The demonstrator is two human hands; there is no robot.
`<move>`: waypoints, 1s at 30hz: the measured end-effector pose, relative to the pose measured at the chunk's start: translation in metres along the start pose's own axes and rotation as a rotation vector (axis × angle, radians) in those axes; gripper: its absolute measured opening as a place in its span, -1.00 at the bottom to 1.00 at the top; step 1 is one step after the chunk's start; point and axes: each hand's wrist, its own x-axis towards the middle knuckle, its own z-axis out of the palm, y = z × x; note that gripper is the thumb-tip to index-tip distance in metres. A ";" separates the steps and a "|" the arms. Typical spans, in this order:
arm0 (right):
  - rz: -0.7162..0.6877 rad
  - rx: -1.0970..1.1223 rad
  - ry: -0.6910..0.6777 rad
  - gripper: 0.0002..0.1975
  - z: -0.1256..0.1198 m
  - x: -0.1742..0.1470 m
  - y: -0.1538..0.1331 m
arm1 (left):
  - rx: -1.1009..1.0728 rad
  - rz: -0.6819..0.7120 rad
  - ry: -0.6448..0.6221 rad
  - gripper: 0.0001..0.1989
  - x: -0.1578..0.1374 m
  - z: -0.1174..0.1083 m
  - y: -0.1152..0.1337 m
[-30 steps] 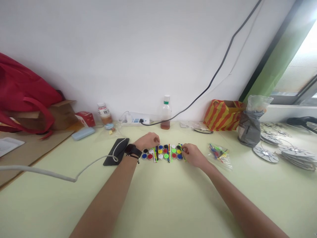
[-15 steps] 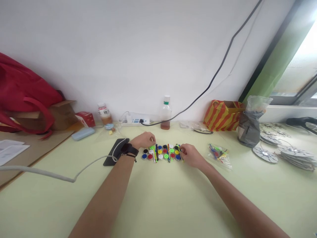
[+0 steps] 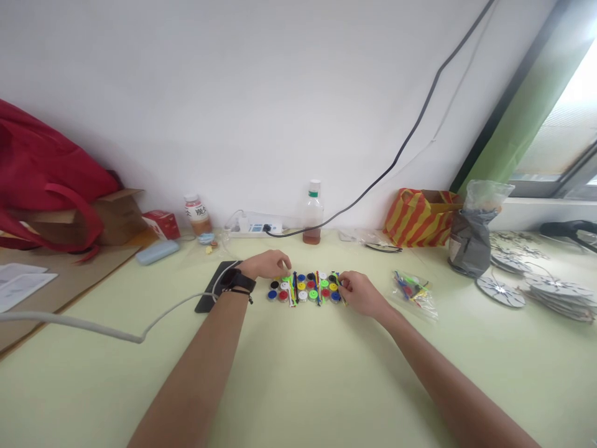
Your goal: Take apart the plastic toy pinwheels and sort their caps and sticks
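Observation:
Small round coloured pieces, in blue, red, white, yellow, green and black, lie in rows on the table. Thin coloured strips stand between the groups like dividers. At the far left corner of the rows is my left hand, fingers bent and together over the nearest pieces; what they hold, if anything, is hidden. My right hand is at the right end, thumb and fingers pinched on thin strips there. Those strips lie beside the last group of round pieces and are partly covered by my fingers.
To the right lies a clear bag of coloured strips. A black flat pad with a grey cable is under my left wrist. Behind stand a bottle and a power strip. White discs are stacked at the far right.
My left hand has shifted slightly to the left, its wrist moving with it. The right hand stays in place at the strips, and the rows look the same.

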 end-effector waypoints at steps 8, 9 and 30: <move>-0.014 0.037 0.002 -0.83 0.005 -0.002 -0.005 | -0.002 -0.015 0.001 -0.59 -0.002 -0.001 0.002; -0.021 0.044 -0.007 -0.83 0.006 -0.002 -0.006 | 0.001 -0.023 0.010 -0.58 -0.003 -0.001 0.003; 0.260 -0.140 0.121 -0.83 -0.130 -0.007 0.132 | -0.068 0.157 0.225 -0.59 0.011 0.018 0.051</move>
